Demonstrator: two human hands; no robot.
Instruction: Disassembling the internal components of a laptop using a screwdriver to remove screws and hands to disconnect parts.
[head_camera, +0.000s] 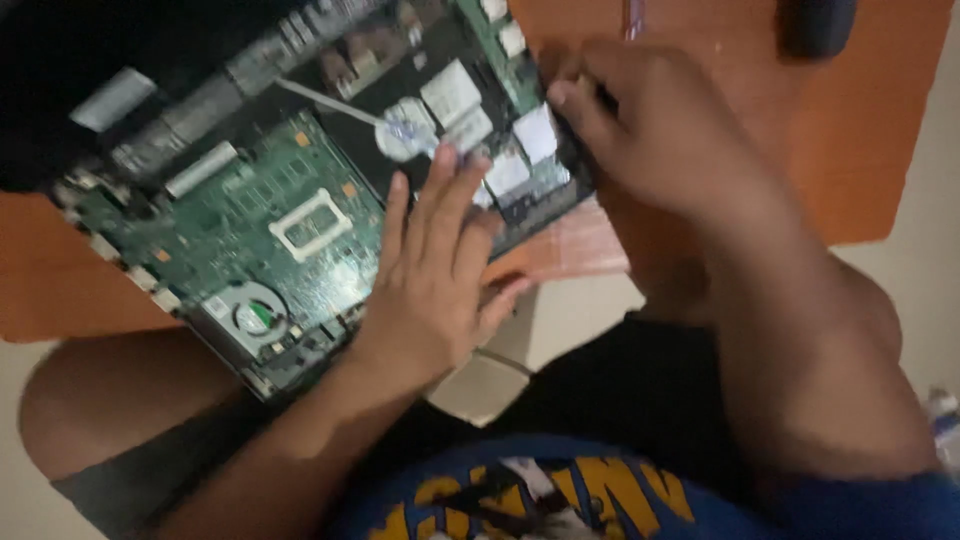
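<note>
Nearest to us, our left hand (432, 290) lies flat on the opened laptop (300, 200), fingers (440, 200) spread and straight, pressing on the green circuit board (250, 235) beside the small round fan (250, 315); it grips nothing. The laptop rests tilted on the orange surface (860, 130), its near corner hanging over the edge above our knees. Farther on, our right hand (650, 130) curls at the machine's right edge, thumb on a pale pad; we cannot tell whether those fingers pinch anything. We judge the work midway: the cover is already off and the board laid bare, yet board, fan and flat ribbon cable (330, 102) remain seated. A dark object (815, 25) sits at the far corner.
</note>
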